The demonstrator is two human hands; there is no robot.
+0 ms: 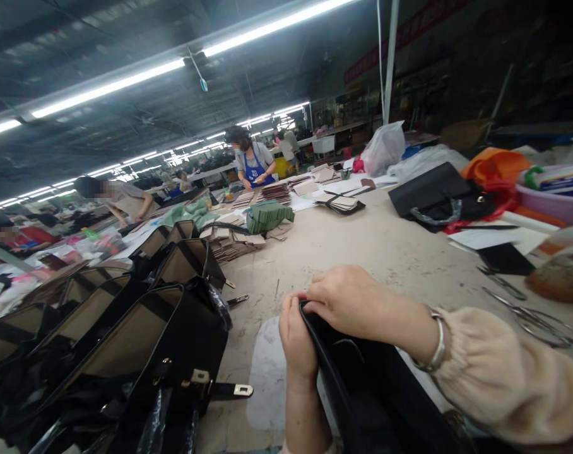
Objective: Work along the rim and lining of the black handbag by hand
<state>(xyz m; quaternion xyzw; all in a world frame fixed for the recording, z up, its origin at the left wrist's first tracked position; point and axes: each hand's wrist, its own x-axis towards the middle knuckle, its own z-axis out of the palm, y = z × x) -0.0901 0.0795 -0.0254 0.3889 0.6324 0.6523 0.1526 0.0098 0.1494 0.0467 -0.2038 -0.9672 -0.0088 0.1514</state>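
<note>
Black bag [376, 384], dark-lined, mouth upward, long axis slanting far left to near right, grip of left hand [298, 340] and right hand [350, 302] pinching its far rim

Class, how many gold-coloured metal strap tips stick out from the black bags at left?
3: a front tip nearest the camera, a middle tip farther back, and a rear tip beyond it. Others may be hidden among the bags.

left hand [298, 340] upright, pinching – right hand [347, 302] palm-down, pinching close beside it
</note>
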